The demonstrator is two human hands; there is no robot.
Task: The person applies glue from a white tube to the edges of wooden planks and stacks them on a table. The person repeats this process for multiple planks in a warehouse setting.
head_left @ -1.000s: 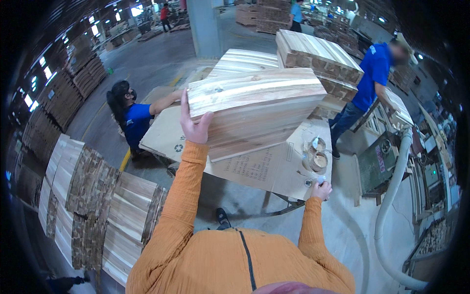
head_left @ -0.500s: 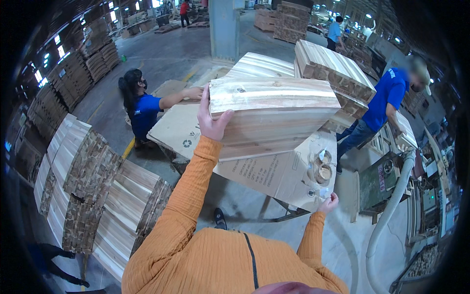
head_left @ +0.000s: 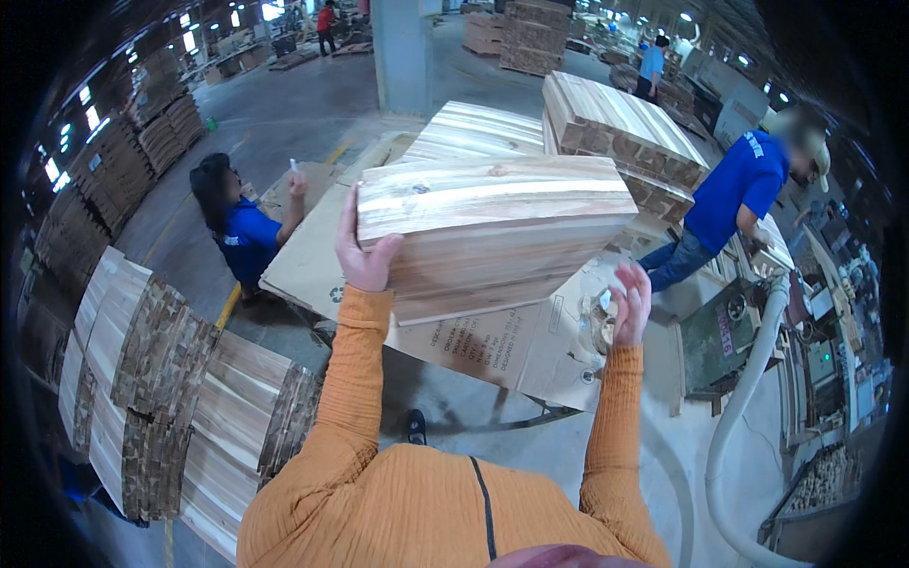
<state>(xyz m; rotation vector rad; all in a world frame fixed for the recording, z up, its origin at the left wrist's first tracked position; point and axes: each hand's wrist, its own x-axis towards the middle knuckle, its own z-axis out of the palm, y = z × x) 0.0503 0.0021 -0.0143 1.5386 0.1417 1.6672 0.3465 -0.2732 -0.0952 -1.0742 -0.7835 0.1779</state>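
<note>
My left hand (head_left: pixel 367 244) grips the left end of a thick, pale wooden piece (head_left: pixel 507 256), thumb on its front face and fingers behind. It rises tilted above the cardboard-covered table (head_left: pixel 464 355); I cannot tell whether it is one board or several together. Off its lower right corner, my right hand (head_left: pixel 629 305) is raised with fingers apart and a little bent, touching no wood. Small round containers (head_left: pixel 597 327) sit on the cardboard beside that hand, partly hidden by it.
Behind lie stacked wooden panels (head_left: pixel 625 118) and more panels (head_left: pixel 483 131). Panel stacks (head_left: pixel 232 407) stand at the lower left. A co-worker (head_left: pixel 241 227) is at the table's left, another (head_left: pixel 734 199) at the right by a green machine (head_left: pixel 724 346) and a pale hose (head_left: pixel 743 417).
My right hand has risen from the table's near right corner toward the wooden piece, its fingers spreading. The left co-worker's hand has left the table and now holds up a small white thing.
</note>
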